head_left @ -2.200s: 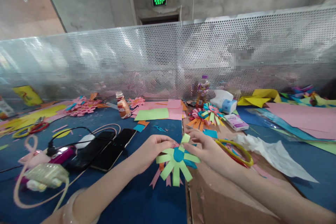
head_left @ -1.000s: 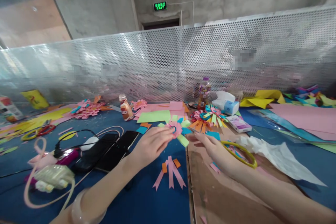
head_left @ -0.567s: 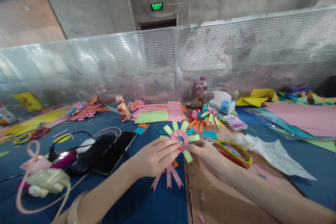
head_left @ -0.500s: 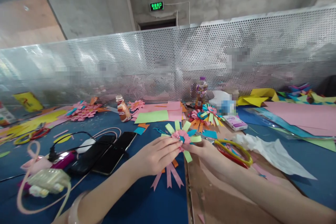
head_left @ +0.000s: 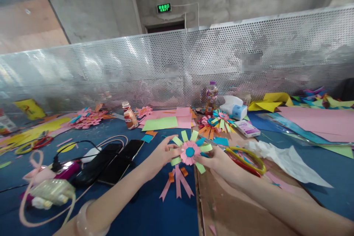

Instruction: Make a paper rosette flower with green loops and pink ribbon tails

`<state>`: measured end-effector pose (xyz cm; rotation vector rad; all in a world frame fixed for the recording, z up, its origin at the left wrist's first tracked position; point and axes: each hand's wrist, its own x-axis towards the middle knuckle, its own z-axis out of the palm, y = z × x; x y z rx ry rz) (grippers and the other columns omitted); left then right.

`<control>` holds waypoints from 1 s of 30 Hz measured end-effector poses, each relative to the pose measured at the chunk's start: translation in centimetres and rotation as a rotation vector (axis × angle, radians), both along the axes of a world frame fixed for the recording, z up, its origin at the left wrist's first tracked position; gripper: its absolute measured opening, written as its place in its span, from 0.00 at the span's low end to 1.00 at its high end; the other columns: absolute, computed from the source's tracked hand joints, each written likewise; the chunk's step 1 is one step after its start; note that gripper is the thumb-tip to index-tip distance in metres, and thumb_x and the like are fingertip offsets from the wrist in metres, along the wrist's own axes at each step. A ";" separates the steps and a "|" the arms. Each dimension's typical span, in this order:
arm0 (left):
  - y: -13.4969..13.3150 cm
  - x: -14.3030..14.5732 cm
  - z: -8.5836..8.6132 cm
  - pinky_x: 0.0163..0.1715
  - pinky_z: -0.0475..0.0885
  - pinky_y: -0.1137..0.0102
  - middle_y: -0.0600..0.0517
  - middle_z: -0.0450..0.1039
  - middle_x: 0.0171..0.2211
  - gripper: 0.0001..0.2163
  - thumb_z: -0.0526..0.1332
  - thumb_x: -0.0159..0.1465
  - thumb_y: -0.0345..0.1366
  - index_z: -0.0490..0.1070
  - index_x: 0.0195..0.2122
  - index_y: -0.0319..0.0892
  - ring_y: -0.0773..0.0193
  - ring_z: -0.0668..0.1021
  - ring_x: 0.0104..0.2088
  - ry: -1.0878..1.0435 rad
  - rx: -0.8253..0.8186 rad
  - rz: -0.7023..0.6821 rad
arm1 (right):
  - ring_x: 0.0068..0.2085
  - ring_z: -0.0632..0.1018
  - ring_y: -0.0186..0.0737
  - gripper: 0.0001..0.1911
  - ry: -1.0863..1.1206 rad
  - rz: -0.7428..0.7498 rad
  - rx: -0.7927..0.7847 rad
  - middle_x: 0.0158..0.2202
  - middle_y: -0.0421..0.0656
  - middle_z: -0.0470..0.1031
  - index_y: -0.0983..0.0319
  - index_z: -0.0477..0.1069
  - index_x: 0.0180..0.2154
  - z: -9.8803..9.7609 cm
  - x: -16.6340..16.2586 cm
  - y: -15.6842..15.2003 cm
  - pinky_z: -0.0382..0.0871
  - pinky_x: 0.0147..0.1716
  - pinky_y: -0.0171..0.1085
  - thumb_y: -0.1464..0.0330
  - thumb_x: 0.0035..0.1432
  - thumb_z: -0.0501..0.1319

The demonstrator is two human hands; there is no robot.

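Note:
Between my two hands is a paper flower (head_left: 190, 151) with a pink layer, a blue round centre and light green and blue strips fanning outward. My left hand (head_left: 163, 153) grips its left edge, thumb and fingers closed on the strips. My right hand (head_left: 215, 161) pinches the lower right side; some of its fingers are hidden behind the paper. Just below the flower, pink paper ribbon strips (head_left: 177, 182) with notched ends and small orange pieces lie on the blue table; whether they touch the flower I cannot tell.
Yellow-and-red-handled scissors (head_left: 258, 160) lie right of my right hand, near crumpled tissue (head_left: 293, 166). Phones (head_left: 121, 162) and cables are at left. Finished-looking paper flowers (head_left: 221, 118), a drink bottle (head_left: 211, 97) and a small bottle (head_left: 129, 115) stand farther back, before a perforated metal panel (head_left: 143, 70).
My left hand has drawn back from the flower's centre to its left edge, so the blue centre now shows fully. My right hand stays at the right side.

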<state>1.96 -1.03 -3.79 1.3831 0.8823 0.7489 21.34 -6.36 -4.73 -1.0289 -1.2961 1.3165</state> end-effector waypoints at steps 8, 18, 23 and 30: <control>-0.8 0.1 -0.1 0.39 0.70 0.67 0.50 0.72 0.37 0.33 0.69 0.51 0.37 0.57 0.56 0.44 0.61 0.76 0.38 -0.036 0.029 -0.011 | 0.43 0.76 0.45 0.19 0.095 0.058 0.009 0.38 0.44 0.77 0.61 0.67 0.37 -0.5 0.2 0.1 0.68 0.45 0.45 0.63 0.43 0.70; -0.5 0.1 -0.4 0.41 0.70 0.65 0.49 0.73 0.39 0.30 0.68 0.52 0.34 0.57 0.54 0.43 0.60 0.77 0.40 -0.014 0.024 -0.044 | 0.42 0.76 0.44 0.23 0.048 0.023 -0.005 0.34 0.40 0.76 0.59 0.63 0.34 0.1 0.3 0.0 0.69 0.44 0.42 0.60 0.40 0.71; -0.7 0.2 -0.1 0.40 0.70 0.66 0.48 0.74 0.38 0.30 0.67 0.51 0.32 0.57 0.54 0.41 0.60 0.77 0.39 0.018 0.032 -0.049 | 0.38 0.75 0.40 0.19 -0.035 0.008 0.031 0.32 0.38 0.74 0.60 0.64 0.35 0.5 0.3 -0.1 0.69 0.39 0.38 0.62 0.42 0.69; -0.8 0.4 -0.1 0.40 0.70 0.66 0.50 0.73 0.37 0.26 0.66 0.52 0.33 0.59 0.52 0.40 0.61 0.77 0.38 0.046 0.083 -0.061 | 0.38 0.73 0.39 0.11 -0.258 -0.050 0.205 0.35 0.40 0.69 0.60 0.67 0.34 0.1 0.2 0.0 0.68 0.38 0.39 0.62 0.51 0.64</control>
